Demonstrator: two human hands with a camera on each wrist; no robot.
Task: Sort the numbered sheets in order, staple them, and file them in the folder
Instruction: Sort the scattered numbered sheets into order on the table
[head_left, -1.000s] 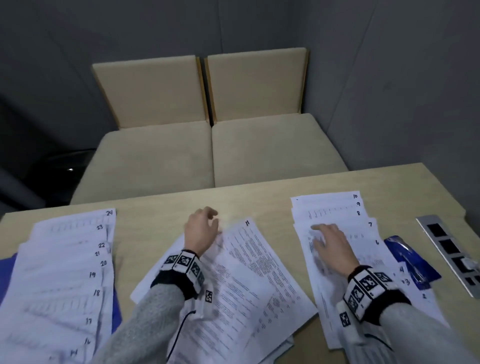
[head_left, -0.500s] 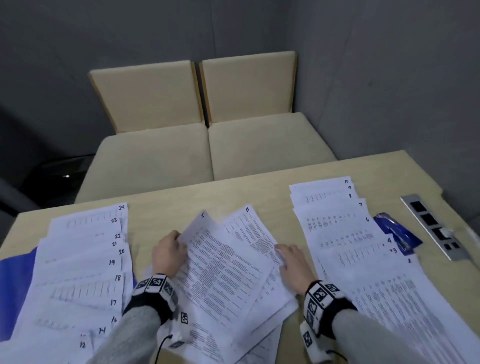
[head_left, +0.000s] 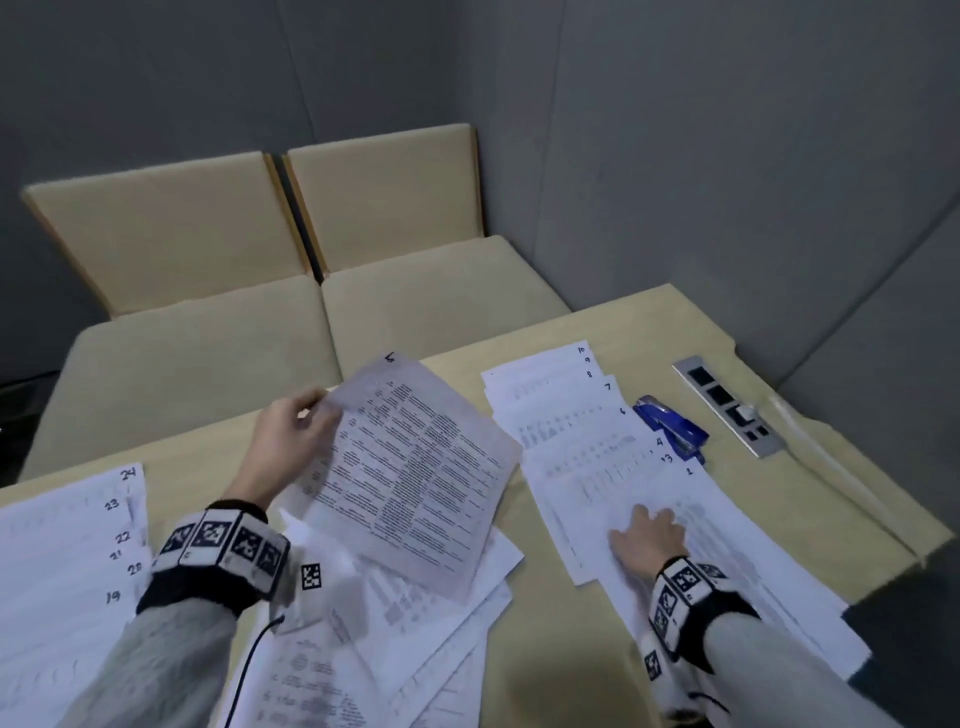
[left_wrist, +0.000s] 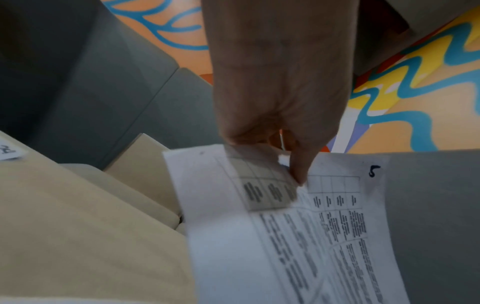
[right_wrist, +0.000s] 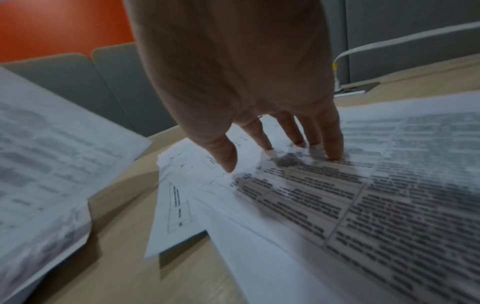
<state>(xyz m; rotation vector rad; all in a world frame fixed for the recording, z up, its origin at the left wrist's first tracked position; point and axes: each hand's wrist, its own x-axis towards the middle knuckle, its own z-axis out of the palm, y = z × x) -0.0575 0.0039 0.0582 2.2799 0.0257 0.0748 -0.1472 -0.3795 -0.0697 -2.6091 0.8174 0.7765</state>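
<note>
Now your left hand (head_left: 291, 441) pinches sheet 5 (head_left: 410, 478) aloft; its slot lies rightward in the fan (head_left: 597, 447), where your right hand (head_left: 649, 540) presses flat, fingers straight.

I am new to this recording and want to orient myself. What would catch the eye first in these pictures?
The left hand holds sheet 5 lifted above the loose pile at the table's middle, its fingers pinching the top edge. The right hand lies flat on the fanned row at the right, numbered up to 10. A blue stapler rests just beyond that row.
</note>
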